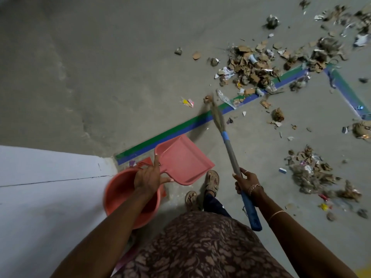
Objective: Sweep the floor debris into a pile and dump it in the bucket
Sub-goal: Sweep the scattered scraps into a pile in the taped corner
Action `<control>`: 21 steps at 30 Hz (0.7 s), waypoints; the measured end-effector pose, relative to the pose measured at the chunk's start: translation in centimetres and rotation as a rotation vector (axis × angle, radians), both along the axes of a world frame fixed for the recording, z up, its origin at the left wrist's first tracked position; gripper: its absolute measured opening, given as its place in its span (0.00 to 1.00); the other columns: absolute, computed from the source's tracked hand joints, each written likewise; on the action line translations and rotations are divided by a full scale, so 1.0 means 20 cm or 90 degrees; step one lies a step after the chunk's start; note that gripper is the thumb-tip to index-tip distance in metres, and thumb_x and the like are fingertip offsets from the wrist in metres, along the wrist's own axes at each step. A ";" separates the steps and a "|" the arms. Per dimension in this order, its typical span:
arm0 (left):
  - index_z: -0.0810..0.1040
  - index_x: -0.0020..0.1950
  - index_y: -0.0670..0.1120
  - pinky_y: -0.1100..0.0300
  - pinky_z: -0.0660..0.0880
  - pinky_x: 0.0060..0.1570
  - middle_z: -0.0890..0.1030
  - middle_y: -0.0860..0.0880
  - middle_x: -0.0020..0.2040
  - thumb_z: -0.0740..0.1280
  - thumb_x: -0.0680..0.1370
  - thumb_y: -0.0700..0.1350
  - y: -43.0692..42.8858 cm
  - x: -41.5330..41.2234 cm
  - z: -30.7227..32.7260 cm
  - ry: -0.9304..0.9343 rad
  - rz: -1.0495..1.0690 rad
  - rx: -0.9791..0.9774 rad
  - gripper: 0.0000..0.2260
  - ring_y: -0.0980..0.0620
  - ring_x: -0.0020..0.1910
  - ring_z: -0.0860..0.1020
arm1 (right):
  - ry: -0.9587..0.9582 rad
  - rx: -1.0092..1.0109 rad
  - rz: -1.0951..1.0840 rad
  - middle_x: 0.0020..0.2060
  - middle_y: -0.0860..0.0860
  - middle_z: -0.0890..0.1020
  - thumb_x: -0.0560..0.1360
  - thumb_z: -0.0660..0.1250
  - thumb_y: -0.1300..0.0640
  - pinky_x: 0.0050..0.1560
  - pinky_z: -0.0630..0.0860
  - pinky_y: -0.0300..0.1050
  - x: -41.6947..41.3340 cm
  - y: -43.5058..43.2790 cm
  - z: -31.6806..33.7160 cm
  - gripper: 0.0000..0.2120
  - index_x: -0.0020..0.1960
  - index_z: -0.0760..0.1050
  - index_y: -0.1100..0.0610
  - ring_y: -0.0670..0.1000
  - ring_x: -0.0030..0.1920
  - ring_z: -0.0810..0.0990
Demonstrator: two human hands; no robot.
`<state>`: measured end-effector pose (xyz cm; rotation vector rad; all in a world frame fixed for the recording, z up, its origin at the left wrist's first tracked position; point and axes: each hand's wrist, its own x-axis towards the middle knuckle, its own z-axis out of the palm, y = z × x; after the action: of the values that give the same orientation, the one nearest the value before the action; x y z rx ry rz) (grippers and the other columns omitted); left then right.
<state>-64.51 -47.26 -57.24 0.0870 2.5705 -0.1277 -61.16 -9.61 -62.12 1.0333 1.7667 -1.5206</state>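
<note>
Looking down through the head camera, I see my left hand (149, 175) wrapped around the handle of a pink dustpan (182, 159), its scoop held above the floor and facing away from me. Directly below that hand sits the orange bucket (120, 195), beside a white wall (46, 187). My right hand (248, 182) is clenched on the grey and blue shaft of the broom (234, 163); its bristle end, blurred, reaches forward across a green and blue tape line (180, 127) on the concrete floor (100, 67).

Most of the debris (255, 67), torn cardboard, foil and paper scraps, lies in a loose heap ahead and to the right, over the tape. A smaller cluster (313, 171) lies near my right side, well apart from the bucket, with stray bits scattered between. My sandalled feet (212, 180) stand just behind the dustpan.
</note>
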 end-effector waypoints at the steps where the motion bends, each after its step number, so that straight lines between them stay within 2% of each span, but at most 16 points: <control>1: 0.42 0.82 0.44 0.49 0.74 0.61 0.80 0.45 0.62 0.43 0.59 0.80 0.00 0.00 0.00 -0.008 0.000 0.004 0.60 0.44 0.61 0.79 | 0.005 -0.010 0.017 0.28 0.56 0.72 0.78 0.69 0.60 0.26 0.71 0.43 0.00 -0.02 0.02 0.25 0.74 0.67 0.55 0.52 0.26 0.71; 4: 0.44 0.82 0.47 0.50 0.76 0.61 0.80 0.46 0.63 0.38 0.53 0.84 -0.01 0.01 0.02 0.002 -0.010 -0.023 0.65 0.46 0.61 0.79 | 0.020 -0.033 0.091 0.30 0.58 0.73 0.78 0.69 0.60 0.26 0.71 0.43 -0.03 -0.10 0.05 0.24 0.73 0.68 0.53 0.53 0.27 0.71; 8: 0.49 0.82 0.48 0.51 0.78 0.58 0.76 0.43 0.69 0.50 0.54 0.88 -0.02 0.03 0.07 -0.011 0.052 -0.032 0.66 0.44 0.63 0.79 | 0.045 -0.049 0.249 0.29 0.53 0.76 0.77 0.71 0.56 0.28 0.73 0.45 -0.13 -0.22 0.01 0.24 0.71 0.72 0.53 0.51 0.26 0.73; 10: 0.49 0.81 0.47 0.51 0.78 0.57 0.78 0.42 0.66 0.48 0.53 0.89 -0.04 0.04 0.08 0.006 0.078 -0.038 0.67 0.45 0.59 0.81 | 0.035 -0.057 0.304 0.27 0.52 0.76 0.76 0.71 0.55 0.27 0.73 0.43 -0.20 -0.29 -0.03 0.23 0.70 0.73 0.54 0.50 0.25 0.73; 13: 0.51 0.81 0.47 0.53 0.78 0.51 0.82 0.44 0.57 0.46 0.53 0.89 -0.08 0.05 0.12 0.040 0.091 -0.079 0.67 0.46 0.52 0.83 | -0.019 -0.066 0.361 0.32 0.58 0.76 0.77 0.70 0.57 0.23 0.72 0.39 -0.29 -0.40 -0.06 0.21 0.69 0.74 0.58 0.50 0.26 0.73; 15: 0.55 0.81 0.47 0.54 0.77 0.47 0.83 0.45 0.52 0.53 0.56 0.87 -0.08 0.04 0.18 0.040 0.106 -0.101 0.64 0.45 0.48 0.83 | -0.053 -0.065 0.387 0.33 0.59 0.76 0.78 0.70 0.59 0.22 0.71 0.38 -0.34 -0.44 -0.10 0.16 0.64 0.75 0.61 0.51 0.27 0.74; 17: 0.60 0.80 0.46 0.54 0.77 0.42 0.83 0.44 0.45 0.61 0.57 0.84 -0.09 0.02 0.23 0.038 0.122 -0.114 0.61 0.43 0.43 0.83 | -0.089 -0.050 0.404 0.31 0.56 0.78 0.77 0.71 0.57 0.25 0.74 0.40 -0.37 -0.44 -0.16 0.15 0.60 0.77 0.64 0.52 0.27 0.76; 20: 0.70 0.74 0.43 0.55 0.76 0.30 0.80 0.44 0.31 0.62 0.53 0.85 -0.13 -0.03 0.23 0.015 0.156 -0.145 0.61 0.41 0.29 0.81 | -0.111 -0.006 0.391 0.33 0.53 0.83 0.74 0.73 0.50 0.35 0.80 0.44 -0.36 -0.36 -0.27 0.16 0.55 0.80 0.60 0.53 0.32 0.82; 21: 0.72 0.73 0.43 0.56 0.76 0.29 0.79 0.44 0.30 0.62 0.52 0.85 -0.16 -0.04 0.20 0.011 0.175 -0.150 0.62 0.42 0.28 0.80 | -0.110 0.007 0.369 0.35 0.53 0.84 0.74 0.73 0.50 0.36 0.81 0.45 -0.35 -0.33 -0.29 0.15 0.54 0.81 0.60 0.53 0.32 0.82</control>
<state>-65.39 -50.37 -53.33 -0.3556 2.5351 -0.3261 -68.14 -16.14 -67.99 0.5596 1.7482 -1.0288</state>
